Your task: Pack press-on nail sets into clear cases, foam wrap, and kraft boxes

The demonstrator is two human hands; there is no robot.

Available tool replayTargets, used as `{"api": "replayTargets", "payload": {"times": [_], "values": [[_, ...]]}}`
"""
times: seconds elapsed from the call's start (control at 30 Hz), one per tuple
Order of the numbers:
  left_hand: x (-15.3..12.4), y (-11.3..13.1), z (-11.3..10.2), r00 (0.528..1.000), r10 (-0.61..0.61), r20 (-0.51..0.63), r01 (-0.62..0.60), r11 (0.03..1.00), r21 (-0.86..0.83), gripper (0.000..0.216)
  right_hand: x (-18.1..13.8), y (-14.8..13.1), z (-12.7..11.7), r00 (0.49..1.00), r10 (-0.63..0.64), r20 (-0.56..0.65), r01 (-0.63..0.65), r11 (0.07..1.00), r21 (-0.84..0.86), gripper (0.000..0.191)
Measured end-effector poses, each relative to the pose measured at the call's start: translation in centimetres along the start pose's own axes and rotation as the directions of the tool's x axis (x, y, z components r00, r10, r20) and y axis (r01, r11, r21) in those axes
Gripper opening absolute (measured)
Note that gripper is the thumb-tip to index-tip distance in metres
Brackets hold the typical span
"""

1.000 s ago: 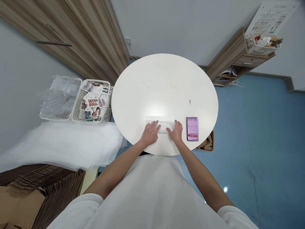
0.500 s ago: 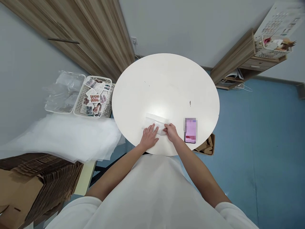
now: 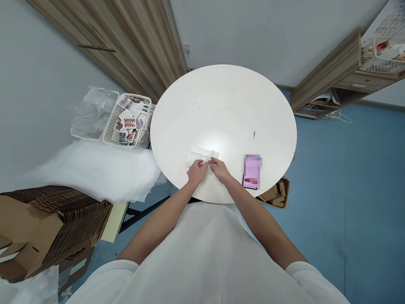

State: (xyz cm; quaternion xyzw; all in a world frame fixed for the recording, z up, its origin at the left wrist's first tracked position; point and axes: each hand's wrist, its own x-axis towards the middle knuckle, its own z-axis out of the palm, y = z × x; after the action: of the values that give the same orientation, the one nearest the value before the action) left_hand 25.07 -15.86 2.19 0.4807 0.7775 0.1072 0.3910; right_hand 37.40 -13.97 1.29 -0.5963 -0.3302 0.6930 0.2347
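Observation:
A folded piece of white tissue paper [image 3: 202, 155] lies on the round white table [image 3: 221, 105] near its front edge. My left hand [image 3: 196, 172] is curled and pinches the paper's near edge. Close beside it, my right hand [image 3: 219, 169] pinches the same paper, the fingertips of both hands almost touching. A phone [image 3: 252, 171] with a pink screen lies on the table just right of my right hand.
Left of the table stand a white basket [image 3: 117, 139] of press-on nail cards and a tray of clear plastic bags [image 3: 91, 114]. Sheets of white tissue [image 3: 91, 169] cover a side table. Flat cardboard boxes [image 3: 47, 223] are stacked lower left. A wooden shelf [image 3: 335, 71] stands at the right.
Both hands went from lying flat on the wide folded paper to pinching it close together. The paper now looks folded narrower. The view shifted slightly.

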Motion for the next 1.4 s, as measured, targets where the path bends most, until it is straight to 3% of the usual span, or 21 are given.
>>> {"api": "replayTargets", "payload": {"times": [0.17, 0.27, 0.33, 0.43, 0.5, 0.57, 0.63, 0.7, 0.77, 0.87, 0.97, 1.07, 1.2, 1.3, 1.4], "values": [[0.3, 0.1, -0.5, 0.999, -0.007, 0.037, 0.004, 0.997, 0.077, 0.026, 0.0, 0.3, -0.3, 0.997, -0.050, 0.061, 0.052, 0.998, -0.031, 0.053], [0.6, -0.1, -0.7, 0.999, 0.016, 0.045, -0.019, 0.997, 0.072, 0.014, -0.8, 0.9, -0.2, 0.980, -0.198, -0.004, 0.194, 0.962, -0.193, 0.047], [0.8, -0.2, -0.9, 0.998, 0.039, 0.056, -0.042, 0.998, 0.055, 0.010, -1.6, 1.6, 0.2, 0.934, -0.348, -0.085, 0.279, 0.856, -0.435, 0.042], [0.5, -0.9, -1.1, 0.995, 0.071, 0.077, -0.071, 0.997, -0.003, 0.011, -2.4, 2.8, 1.3, 0.863, -0.491, -0.121, 0.256, 0.631, -0.732, 0.035], [-0.2, -1.8, -1.1, 0.997, 0.082, 0.009, -0.081, 0.994, -0.077, 0.014, -2.4, 3.5, 2.0, 0.845, -0.520, -0.124, 0.220, 0.549, -0.806, 0.033], [-1.2, -3.0, -1.0, 0.992, 0.005, -0.122, -0.030, 0.979, -0.203, 0.032, -2.2, 3.8, 2.5, 0.831, -0.541, -0.131, 0.209, 0.522, -0.827, 0.032], [-2.0, -4.1, -1.0, 0.969, -0.194, -0.151, 0.117, 0.906, -0.408, 0.054, -1.8, 4.1, 2.8, 0.819, -0.557, -0.137, 0.218, 0.523, -0.824, 0.032], [-2.4, -5.0, -1.1, 0.946, -0.321, -0.054, 0.228, 0.771, -0.595, 0.069, -1.6, 4.3, 3.1, 0.811, -0.566, -0.145, 0.227, 0.533, -0.815, 0.031], [-2.2, -5.4, -1.2, 0.936, -0.351, 0.025, 0.263, 0.650, -0.713, 0.078, -1.6, 4.6, 3.4, 0.809, -0.570, -0.143, 0.240, 0.542, -0.805, 0.031], [-1.1, -5.6, -1.7, 0.918, -0.393, 0.051, 0.266, 0.518, -0.813, 0.085, -2.0, 5.2, 4.3, 0.808, -0.578, -0.114, 0.280, 0.547, -0.789, 0.030], [-0.2, -6.1, -2.1, 0.919, -0.386, 0.077, 0.253, 0.429, -0.867, 0.070, -2.4, 5.7, 5.0, 0.803, -0.587, -0.104, 0.304, 0.552, -0.777, 0.028], [-0.1, -6.7, -2.4, 0.962, -0.266, 0.054, 0.180, 0.476, -0.861, 0.046, -2.5, 5.7, 5.2, 0.799, -0.591, -0.116, 0.306, 0.564, -0.767, 0.027], [-0.4, -6.7, -2.3, 0.998, -0.062, -0.013, 0.034, 0.686, -0.727, 0.038, -2.3, 5.7, 5.2, 0.797, -0.591, -0.123, 0.318, 0.585, -0.746, 0.025], [-0.6, -6.2, -2.0, 0.994, 0.099, -0.036, -0.101, 0.799, -0.592, 0.032, -2.2, 5.7, 5.3, 0.802, -0.577, -0.153, 0.309, 0.621, -0.721, 0.024], [-0.6, -5.8, -1.7, 0.966, 0.253, -0.055, -0.249, 0.853, -0.458, 0.023, -2.1, 5.5, 5.2, 0.821, -0.544, -0.173, 0.295, 0.664, -0.687, 0.023]]}}
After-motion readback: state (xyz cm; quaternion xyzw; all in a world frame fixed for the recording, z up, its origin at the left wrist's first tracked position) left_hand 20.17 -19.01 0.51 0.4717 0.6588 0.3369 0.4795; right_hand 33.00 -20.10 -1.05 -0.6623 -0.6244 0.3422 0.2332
